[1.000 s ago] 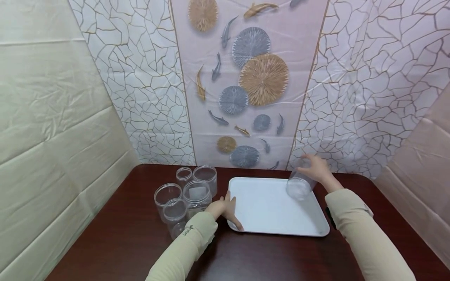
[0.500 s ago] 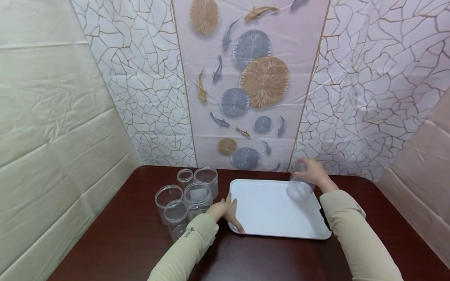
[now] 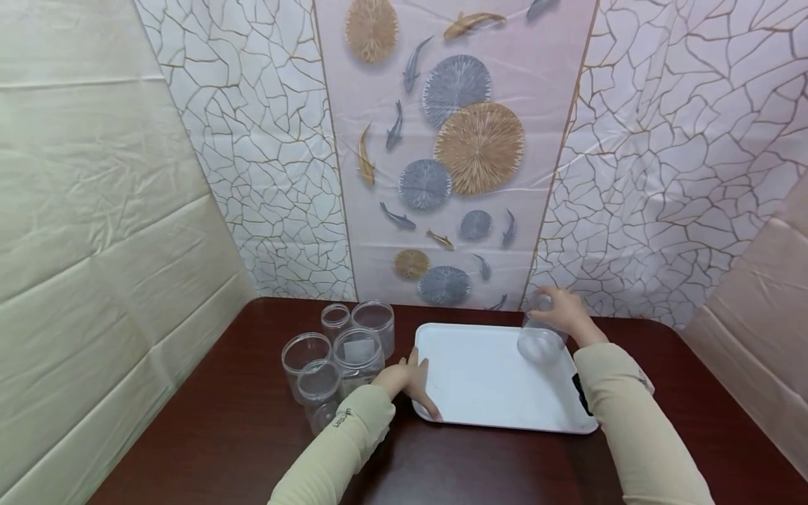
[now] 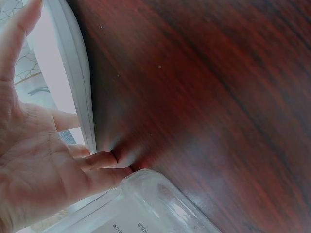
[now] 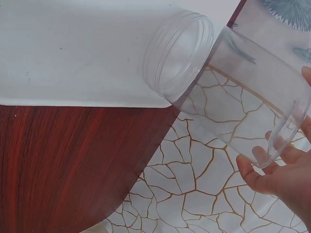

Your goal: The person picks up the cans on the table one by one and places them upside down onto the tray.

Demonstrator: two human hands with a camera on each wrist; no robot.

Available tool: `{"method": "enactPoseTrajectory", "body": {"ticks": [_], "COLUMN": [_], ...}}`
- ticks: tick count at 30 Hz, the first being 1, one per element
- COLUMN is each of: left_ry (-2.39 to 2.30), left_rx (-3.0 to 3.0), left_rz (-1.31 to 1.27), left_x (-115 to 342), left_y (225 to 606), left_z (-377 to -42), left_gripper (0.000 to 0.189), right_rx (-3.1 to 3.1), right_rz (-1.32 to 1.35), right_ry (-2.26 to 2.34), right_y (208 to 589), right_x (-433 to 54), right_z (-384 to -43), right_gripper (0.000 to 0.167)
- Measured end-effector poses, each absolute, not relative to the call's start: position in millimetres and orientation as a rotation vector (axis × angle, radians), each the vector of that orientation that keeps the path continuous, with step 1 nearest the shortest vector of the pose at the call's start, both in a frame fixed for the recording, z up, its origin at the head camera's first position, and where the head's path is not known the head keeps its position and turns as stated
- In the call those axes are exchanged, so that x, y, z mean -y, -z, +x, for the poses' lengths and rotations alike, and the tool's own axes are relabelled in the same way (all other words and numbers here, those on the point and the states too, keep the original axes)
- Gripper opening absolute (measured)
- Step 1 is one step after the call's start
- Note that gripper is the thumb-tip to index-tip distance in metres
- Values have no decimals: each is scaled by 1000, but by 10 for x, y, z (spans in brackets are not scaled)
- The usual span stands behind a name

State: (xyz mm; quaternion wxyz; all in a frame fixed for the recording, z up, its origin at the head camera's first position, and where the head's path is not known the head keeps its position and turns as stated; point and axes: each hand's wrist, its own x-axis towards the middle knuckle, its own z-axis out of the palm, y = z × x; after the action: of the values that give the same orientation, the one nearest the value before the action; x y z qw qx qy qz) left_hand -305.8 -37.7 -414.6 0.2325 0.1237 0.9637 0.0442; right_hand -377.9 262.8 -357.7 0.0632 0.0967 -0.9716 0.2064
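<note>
A clear plastic jar (image 5: 243, 97) stands mouth down at the far right corner of the white tray (image 3: 492, 393). My right hand (image 3: 564, 312) holds it by its upturned base, with thumb and fingers around the end in the right wrist view. At the tray's left edge rests my left hand (image 3: 413, 384), its fingers spread and fairly straight along the rim. In the left wrist view, some fingertips of that hand reach down to the tabletop between the tray and a clear jar (image 4: 155, 204) with printed text.
Several clear lidless jars stand grouped left of the tray, among them a wide jar (image 3: 306, 361), a small jar (image 3: 334, 319) and a nearer jar (image 3: 318, 393). The dark red wooden table (image 3: 208, 435) ends at a patterned cloth backdrop (image 3: 284, 175).
My right hand has dropped slightly and shifted left, and the jar it holds stands a bit more upright. The left hand stays at the tray's edge. The head view has shifted a little.
</note>
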Motion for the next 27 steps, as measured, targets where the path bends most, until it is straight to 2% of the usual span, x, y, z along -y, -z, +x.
{"method": "enactPoseTrajectory", "body": {"ticks": [27], "left_ry": [-140], "left_rx": [-2633], "left_rz": [358], "left_x": [378], "left_y": [4204], "left_z": [-3089], "left_gripper": [109], "right_rx": [2989], "right_rz": [198], "right_ry": [-742], "right_y": [3614], "right_x": [-2556], "right_z": [-3755], "right_gripper": [61]}}
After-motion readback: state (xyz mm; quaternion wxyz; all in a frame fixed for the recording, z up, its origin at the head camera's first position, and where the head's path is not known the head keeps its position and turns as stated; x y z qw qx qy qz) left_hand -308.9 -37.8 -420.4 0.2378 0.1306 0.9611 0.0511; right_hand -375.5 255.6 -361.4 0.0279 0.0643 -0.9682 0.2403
